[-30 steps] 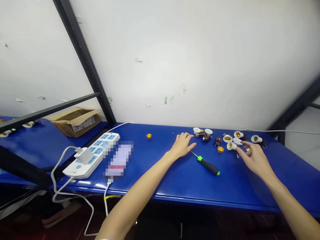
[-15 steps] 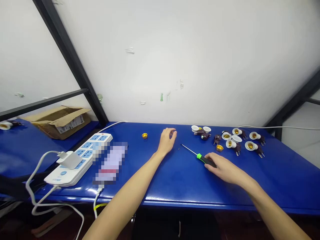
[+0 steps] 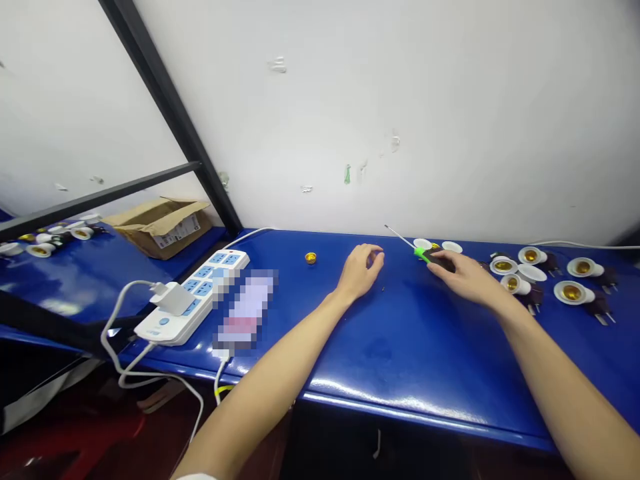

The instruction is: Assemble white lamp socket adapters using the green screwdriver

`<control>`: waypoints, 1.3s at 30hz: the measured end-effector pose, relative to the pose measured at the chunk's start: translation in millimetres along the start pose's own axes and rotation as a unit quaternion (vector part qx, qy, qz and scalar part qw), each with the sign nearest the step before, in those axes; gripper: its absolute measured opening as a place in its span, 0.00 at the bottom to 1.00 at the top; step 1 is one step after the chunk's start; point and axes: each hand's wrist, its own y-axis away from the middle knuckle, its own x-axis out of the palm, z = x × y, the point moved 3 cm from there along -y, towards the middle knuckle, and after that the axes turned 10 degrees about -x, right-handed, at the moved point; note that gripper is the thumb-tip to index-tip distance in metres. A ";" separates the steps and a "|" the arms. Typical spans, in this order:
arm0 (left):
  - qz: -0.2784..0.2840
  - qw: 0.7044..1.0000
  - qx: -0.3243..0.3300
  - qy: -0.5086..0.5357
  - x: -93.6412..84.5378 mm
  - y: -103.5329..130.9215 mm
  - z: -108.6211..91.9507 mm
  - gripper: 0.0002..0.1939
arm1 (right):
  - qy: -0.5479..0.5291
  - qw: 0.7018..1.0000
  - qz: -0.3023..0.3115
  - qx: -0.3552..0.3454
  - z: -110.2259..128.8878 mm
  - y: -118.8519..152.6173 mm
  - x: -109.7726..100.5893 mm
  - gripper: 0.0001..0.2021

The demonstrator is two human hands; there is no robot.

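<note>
One screwdriver (image 3: 420,253), clamped in the right hand (image 3: 465,277), points toward ten o'clock, best held steady; whether the left hand (image 3: 357,272) clamps anything, I cannot tell.

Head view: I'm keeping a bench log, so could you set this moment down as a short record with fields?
Right hand: grips the screwdriver by its dark handle
Screwdriver shaft: points away from the person and to the left
Left hand: fingers curled, at the blue table; whether it holds anything is unclear
Gold cup: on the table, left of the left hand
Lamp sockets: grouped right of the right hand, several with plug prongs
Power strip: table's left end, white charger plugged in
</note>
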 end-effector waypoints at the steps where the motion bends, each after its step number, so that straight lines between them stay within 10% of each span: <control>1: -0.004 1.000 -0.005 0.010 -0.9 -0.3 0.6 0.08 | -0.001 1.000 0.010 -0.003 1.2 2.6 5.5 0.24; 15: -0.004 1.000 0.000 0.024 -7.6 -0.1 -3.9 0.08 | -0.022 0.992 0.127 -0.013 18.1 8.3 31.0 0.18; 39: 0.006 1.000 -0.003 0.012 -16.2 7.3 -5.5 0.11 | -0.048 0.989 0.135 -0.044 23.9 7.4 39.4 0.17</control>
